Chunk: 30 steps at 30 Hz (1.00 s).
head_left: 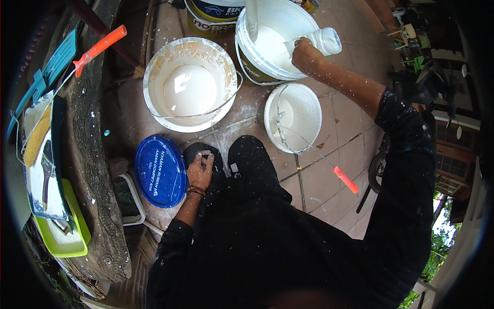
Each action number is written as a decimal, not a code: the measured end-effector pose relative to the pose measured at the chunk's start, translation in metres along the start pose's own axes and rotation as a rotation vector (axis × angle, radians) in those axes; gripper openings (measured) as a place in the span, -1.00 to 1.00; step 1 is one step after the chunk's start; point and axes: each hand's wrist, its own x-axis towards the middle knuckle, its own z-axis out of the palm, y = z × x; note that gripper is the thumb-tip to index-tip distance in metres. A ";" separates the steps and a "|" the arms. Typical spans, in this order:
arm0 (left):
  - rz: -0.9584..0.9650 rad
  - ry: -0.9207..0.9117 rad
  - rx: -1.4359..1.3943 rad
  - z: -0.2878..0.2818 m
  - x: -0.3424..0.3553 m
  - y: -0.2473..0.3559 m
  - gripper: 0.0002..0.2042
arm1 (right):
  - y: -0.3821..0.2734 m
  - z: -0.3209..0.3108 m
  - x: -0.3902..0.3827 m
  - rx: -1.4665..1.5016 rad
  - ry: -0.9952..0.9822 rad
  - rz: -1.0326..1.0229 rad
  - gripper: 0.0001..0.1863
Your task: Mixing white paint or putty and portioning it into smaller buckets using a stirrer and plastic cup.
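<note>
Head camera view shows a right hand (309, 57) wrapped around a paint-smeared plastic bottle (329, 42) at a white bucket's (299, 18) rim, probably light, squeezable and slippery, best gripped mid-body, while the left hand (199, 174), loosely bent, rests on a knee (218, 164).

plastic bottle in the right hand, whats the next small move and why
Perhaps tip the plastic bottle further inward: the right hand grips it at the rim of the white-rimmed bucket, and its outer end juts past that rim, away from the white paint.
</note>
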 end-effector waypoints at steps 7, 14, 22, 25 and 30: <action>-0.031 0.009 0.004 0.001 0.000 -0.002 -0.69 | -0.009 -0.004 -0.003 0.025 -0.049 -0.059 -0.84; -0.071 0.002 0.018 0.001 0.001 0.000 -0.66 | -0.020 0.005 -0.007 0.030 -0.020 -0.055 -0.86; -0.108 -0.013 0.018 0.000 0.002 0.004 -0.65 | -0.027 0.010 -0.014 0.094 0.005 -0.023 -0.86; -0.094 0.002 0.006 0.000 0.002 0.003 -0.65 | -0.023 0.011 -0.015 0.133 0.026 -0.014 -0.85; -0.093 0.002 0.015 0.000 0.001 -0.001 -0.65 | -0.021 0.012 -0.017 0.241 0.027 0.008 -0.84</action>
